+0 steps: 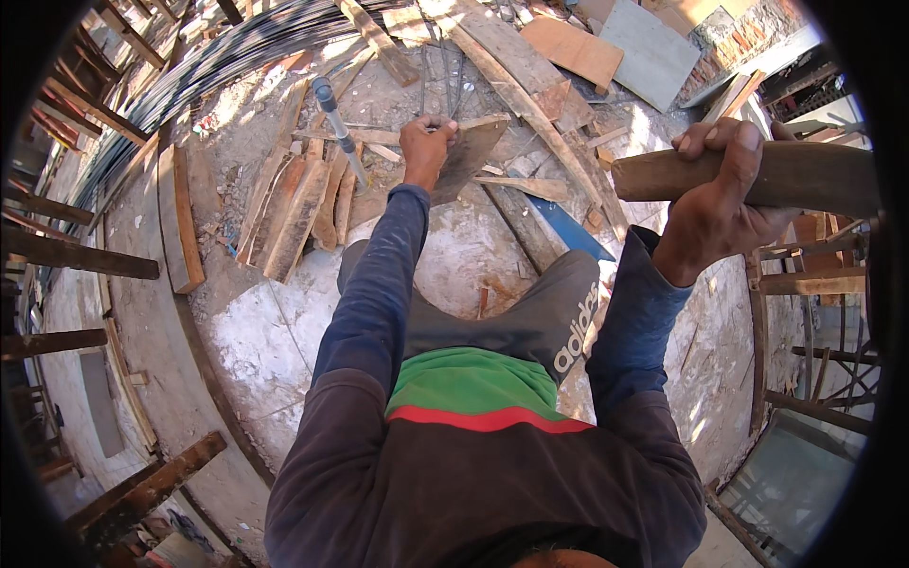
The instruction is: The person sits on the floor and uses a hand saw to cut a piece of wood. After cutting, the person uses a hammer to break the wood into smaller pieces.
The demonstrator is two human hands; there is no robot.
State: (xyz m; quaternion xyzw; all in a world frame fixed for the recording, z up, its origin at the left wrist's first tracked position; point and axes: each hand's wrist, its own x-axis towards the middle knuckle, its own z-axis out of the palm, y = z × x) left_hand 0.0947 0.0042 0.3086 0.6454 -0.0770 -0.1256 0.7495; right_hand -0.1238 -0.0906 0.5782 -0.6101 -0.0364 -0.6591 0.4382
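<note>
My left hand (428,150) is closed on the top edge of a flat wooden board (473,156), which stands tilted in front of my knees. Raised at the right, my right hand (720,194) wraps its fingers and thumb around a thick wooden block (824,178). The block lies roughly level, one end pointing toward the left and the other reaching the picture's right rim. A grey and white pipe-like rod (339,123) leans upright just left of my left hand. The lower edge of the board is partly hidden.
Several split wood pieces (298,204) lie left of my legs. A blue strip (573,229) rests beside my right knee. Long planks (530,104), a brown panel (573,49) and a grey panel (649,52) lie ahead. Bundled rods (218,66) curve across the far left; timber posts (80,251) jut in.
</note>
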